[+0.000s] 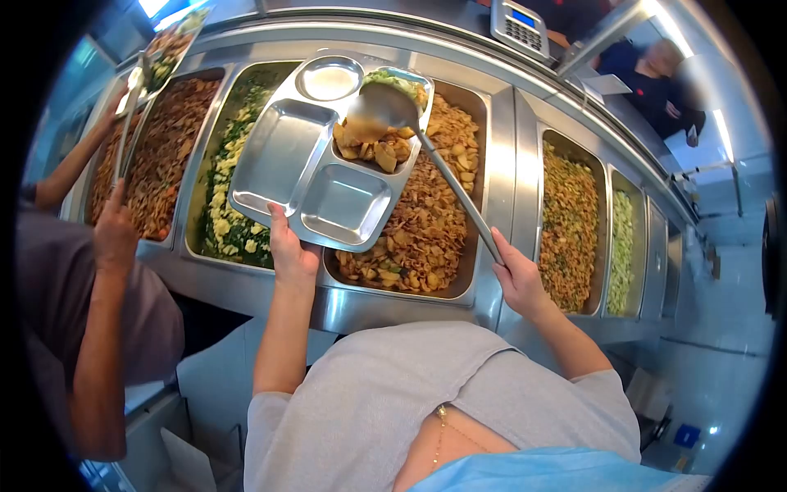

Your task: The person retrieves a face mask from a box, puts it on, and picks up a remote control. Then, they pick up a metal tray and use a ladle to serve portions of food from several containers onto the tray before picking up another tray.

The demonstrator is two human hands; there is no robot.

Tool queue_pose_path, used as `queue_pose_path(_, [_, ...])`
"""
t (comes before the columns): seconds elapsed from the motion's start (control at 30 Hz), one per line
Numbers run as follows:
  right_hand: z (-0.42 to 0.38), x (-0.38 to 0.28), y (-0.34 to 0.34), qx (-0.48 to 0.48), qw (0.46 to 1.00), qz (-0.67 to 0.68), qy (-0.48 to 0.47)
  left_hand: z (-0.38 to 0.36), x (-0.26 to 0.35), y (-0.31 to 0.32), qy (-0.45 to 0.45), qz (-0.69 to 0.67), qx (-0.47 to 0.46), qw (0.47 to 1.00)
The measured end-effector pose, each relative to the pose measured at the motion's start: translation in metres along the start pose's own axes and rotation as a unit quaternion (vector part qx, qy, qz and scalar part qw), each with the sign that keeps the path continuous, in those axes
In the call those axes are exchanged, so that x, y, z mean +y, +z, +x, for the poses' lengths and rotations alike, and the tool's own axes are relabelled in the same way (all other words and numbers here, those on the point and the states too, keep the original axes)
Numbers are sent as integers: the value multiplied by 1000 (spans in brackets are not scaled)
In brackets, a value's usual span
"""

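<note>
My left hand [293,250] grips the near edge of a steel compartment tray [280,152], thumb on top of the rim. The tray is held tilted above the food pans. My right hand [520,283] is wrapped around the handle of a ladle [459,193]. The ladle's bowl is tipped over one compartment, where brown potato slices [381,154] lie. A pale green vegetable [396,79] fills part of the far right compartment, partly hidden by the ladle. Below the tray sits a pan of potato and meat [426,238].
Left of it are a pan of greens with egg [234,221] and a pan of brown shreds [172,139]. Two more food pans [567,230] stand right. A co-worker's hand [115,234] at left holds a long utensil. A keypad device [520,29] and people are beyond the counter.
</note>
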State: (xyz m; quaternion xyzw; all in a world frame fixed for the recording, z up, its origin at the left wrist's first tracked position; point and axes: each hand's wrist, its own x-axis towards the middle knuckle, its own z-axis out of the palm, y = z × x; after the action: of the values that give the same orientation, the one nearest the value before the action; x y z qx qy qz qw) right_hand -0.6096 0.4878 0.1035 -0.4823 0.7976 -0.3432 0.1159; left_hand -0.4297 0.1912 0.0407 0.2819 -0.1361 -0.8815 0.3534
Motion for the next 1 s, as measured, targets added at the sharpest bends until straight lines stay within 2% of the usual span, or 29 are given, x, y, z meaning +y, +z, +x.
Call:
queue_pose_path(0.07, [2,-17,-7,-72,962,217,147,-14,4,-7,21,-2,19,1000])
queue_pose_path(0.1, [7,-21,-10,-75,928,319,177,-22,9,-12,31,-1,31,999])
queue_pose_path(0.17, [22,-27,-12,-73,824,508,238,-51,18,-13,61,49,98,992])
queue_pose_path(0.2, [35,-29,-11,-53,825,502,253,-64,22,-13,72,73,128,986])
queue_pose_path(0.27, [62,-7,-6,-81,906,339,241,-86,31,-46,77,48,207,974])
queue_pose_path(0.3, [81,9,1,-96,943,234,215,-99,36,-69,82,45,165,982])
queue_pose_path(0.33, [99,25,11,-108,968,126,189,-116,40,-69,82,40,193,977])
queue_pose_path(0.37, [115,35,24,-123,975,-22,182,-131,43,-75,82,41,206,974])
queue_pose_path(0.4, [131,42,39,-135,961,-171,171,-142,46,-82,84,41,219,971])
queue_pose_path(0.47, [156,57,71,-144,939,-232,209,-158,50,-103,97,48,213,971])
queue_pose_path(0.57, [174,52,109,-142,951,-169,218,-160,55,-126,94,51,199,974])
queue_pose_path(0.6, [176,49,109,-145,949,9,279,-157,59,-130,87,54,192,976])
queue_pose_path(0.63, [175,47,106,-141,914,186,331,-154,63,-135,71,43,182,980])
queue_pose_path(0.67, [172,44,103,-129,849,356,368,-149,67,-139,56,31,171,983])
queue_pose_path(0.73, [166,41,99,-94,795,454,390,-134,78,-147,36,37,148,988])
queue_pose_path(0.77, [161,38,99,-76,765,500,399,-124,82,-151,33,26,130,991])
queue_pose_path(0.83, [151,25,98,-24,782,486,388,-99,87,-157,25,5,93,995])
queue_pose_path(0.87, [147,19,96,-6,785,489,379,-86,89,-159,49,68,68,994])
queue_pose_path(0.9, [143,13,93,11,789,491,369,-72,94,-155,14,-3,53,998])
queue_pose_path(0.93, [138,2,88,23,773,512,374,-63,98,-138,22,17,54,998])
queue_pose_path(1.0, [123,-25,76,16,774,528,349,-39,101,-118,22,39,78,996])
